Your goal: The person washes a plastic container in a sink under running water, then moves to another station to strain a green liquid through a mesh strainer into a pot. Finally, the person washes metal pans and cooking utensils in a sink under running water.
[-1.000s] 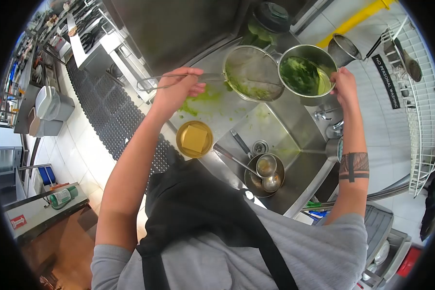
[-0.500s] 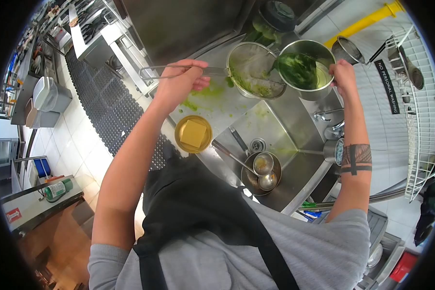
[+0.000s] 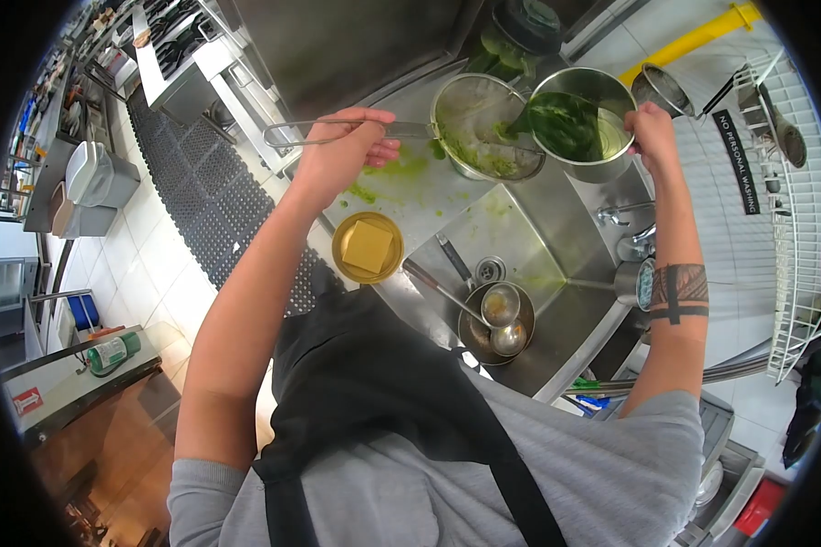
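Observation:
My left hand (image 3: 345,155) holds the long wire handle of a round mesh strainer (image 3: 479,118), which has green pulp on its mesh and rests over a metal container on the counter. In my right hand (image 3: 650,137) is a metal pot (image 3: 586,164), tilted left toward the strainer, with dark green liquid at its lip. My right fingers are closed at the pot's right rim. A blender jar (image 3: 511,41) with green residue stands behind the strainer. A yellow sponge (image 3: 368,246) lies in a round golden dish (image 3: 345,271) near the counter's front edge.
The sink (image 3: 566,319) holds a pan (image 3: 524,342) with ladles in it. A faucet (image 3: 620,215) is at its right side. Green splatter marks the steel counter (image 3: 410,196). Another strainer (image 3: 661,89) hangs on the wall, beside a white wire rack (image 3: 798,228).
The pot has tilted further left, and its green contents have moved to the lip and over the strainer. More green pulp shows on the mesh. My left hand has kept its hold.

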Motion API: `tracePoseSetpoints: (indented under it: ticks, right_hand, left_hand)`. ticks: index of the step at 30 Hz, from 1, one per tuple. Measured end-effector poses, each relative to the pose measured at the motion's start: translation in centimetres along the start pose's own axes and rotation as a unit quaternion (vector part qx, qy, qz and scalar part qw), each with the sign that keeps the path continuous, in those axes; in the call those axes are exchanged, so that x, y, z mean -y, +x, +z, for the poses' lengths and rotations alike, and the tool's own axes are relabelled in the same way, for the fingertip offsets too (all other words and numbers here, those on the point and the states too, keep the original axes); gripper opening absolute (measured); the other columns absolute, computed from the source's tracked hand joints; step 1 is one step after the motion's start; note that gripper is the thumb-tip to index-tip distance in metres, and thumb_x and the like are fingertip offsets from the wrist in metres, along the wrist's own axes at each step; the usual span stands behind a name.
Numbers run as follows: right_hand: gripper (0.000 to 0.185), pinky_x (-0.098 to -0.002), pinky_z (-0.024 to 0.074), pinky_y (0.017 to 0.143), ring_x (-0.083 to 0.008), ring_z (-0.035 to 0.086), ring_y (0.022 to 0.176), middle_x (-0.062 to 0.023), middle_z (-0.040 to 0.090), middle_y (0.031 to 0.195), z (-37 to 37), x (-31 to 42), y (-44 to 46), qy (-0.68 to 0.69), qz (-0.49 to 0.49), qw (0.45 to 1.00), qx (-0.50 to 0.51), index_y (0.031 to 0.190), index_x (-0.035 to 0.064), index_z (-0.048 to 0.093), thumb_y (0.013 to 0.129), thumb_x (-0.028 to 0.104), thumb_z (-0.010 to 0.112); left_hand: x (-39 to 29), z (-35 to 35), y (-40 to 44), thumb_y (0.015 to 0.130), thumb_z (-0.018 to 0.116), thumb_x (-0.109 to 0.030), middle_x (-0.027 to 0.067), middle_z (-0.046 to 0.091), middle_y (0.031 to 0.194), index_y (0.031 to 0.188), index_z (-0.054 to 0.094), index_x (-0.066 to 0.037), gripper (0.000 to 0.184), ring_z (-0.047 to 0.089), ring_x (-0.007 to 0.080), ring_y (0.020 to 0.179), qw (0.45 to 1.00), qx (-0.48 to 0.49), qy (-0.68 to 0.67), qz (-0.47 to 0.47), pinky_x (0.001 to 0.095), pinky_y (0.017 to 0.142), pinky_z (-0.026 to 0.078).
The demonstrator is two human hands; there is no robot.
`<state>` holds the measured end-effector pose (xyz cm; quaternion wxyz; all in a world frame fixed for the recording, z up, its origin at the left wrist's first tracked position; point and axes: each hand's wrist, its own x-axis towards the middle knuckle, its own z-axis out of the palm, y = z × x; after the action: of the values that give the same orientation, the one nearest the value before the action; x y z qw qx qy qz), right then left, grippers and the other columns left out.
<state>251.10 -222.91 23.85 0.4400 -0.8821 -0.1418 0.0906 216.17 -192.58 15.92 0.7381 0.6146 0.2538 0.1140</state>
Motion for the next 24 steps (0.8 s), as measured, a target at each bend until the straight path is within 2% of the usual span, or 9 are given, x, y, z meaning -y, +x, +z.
tracePoseSetpoints:
  ticks: [13,24]
  right_hand:
    - [0.01,-0.0296,0.0454,0.04,-0.0157,0.053,0.053,-0.0056,0.056,0.071,0.11,0.52,-0.04,-0.046,-0.001,0.999,-0.003,0.082,0.0014,0.056,0.073,0.002,0.061]
    - [0.012,-0.0296,0.045,0.039,-0.0158,0.052,0.05,-0.0059,0.055,0.071,0.13,0.66,-0.08,-0.046,-0.003,0.999,0.002,0.083,0.0011,0.056,0.072,0.003,0.062]
  left_hand:
    - [-0.05,0.23,-0.22,0.099,0.056,-0.015,0.02,0.072,0.103,0.122,0.065,0.002,0.03,0.073,0.0224,0.092,1.0,-0.003,0.002,0.001,0.031,0.082,0.058]
    - [0.05,0.24,-0.22,0.099,0.056,-0.016,0.0199,0.073,0.103,0.122,0.065,0.002,0.03,0.073,0.0222,0.093,1.0,-0.003,0.002,-0.001,0.0309,0.083,0.058]
